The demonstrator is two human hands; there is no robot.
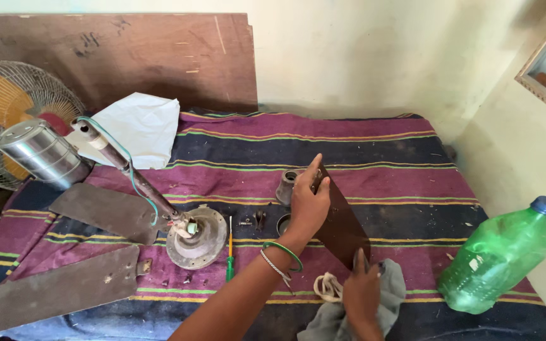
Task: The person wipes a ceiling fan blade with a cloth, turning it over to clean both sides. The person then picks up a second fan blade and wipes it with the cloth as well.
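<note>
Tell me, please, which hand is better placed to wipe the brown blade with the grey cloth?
The right hand, probably: it rests on the grey cloth at the blade's lower end. The left hand grips the blade's upper edge, steadying it upright, so it looks occupied.

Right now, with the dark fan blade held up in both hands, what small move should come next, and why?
Probably draw the grey cloth up along the fan blade. The left hand steadies the blade's upper end, the right hand holds the lower end at the cloth, and the blade looks dull and dusty.
</note>
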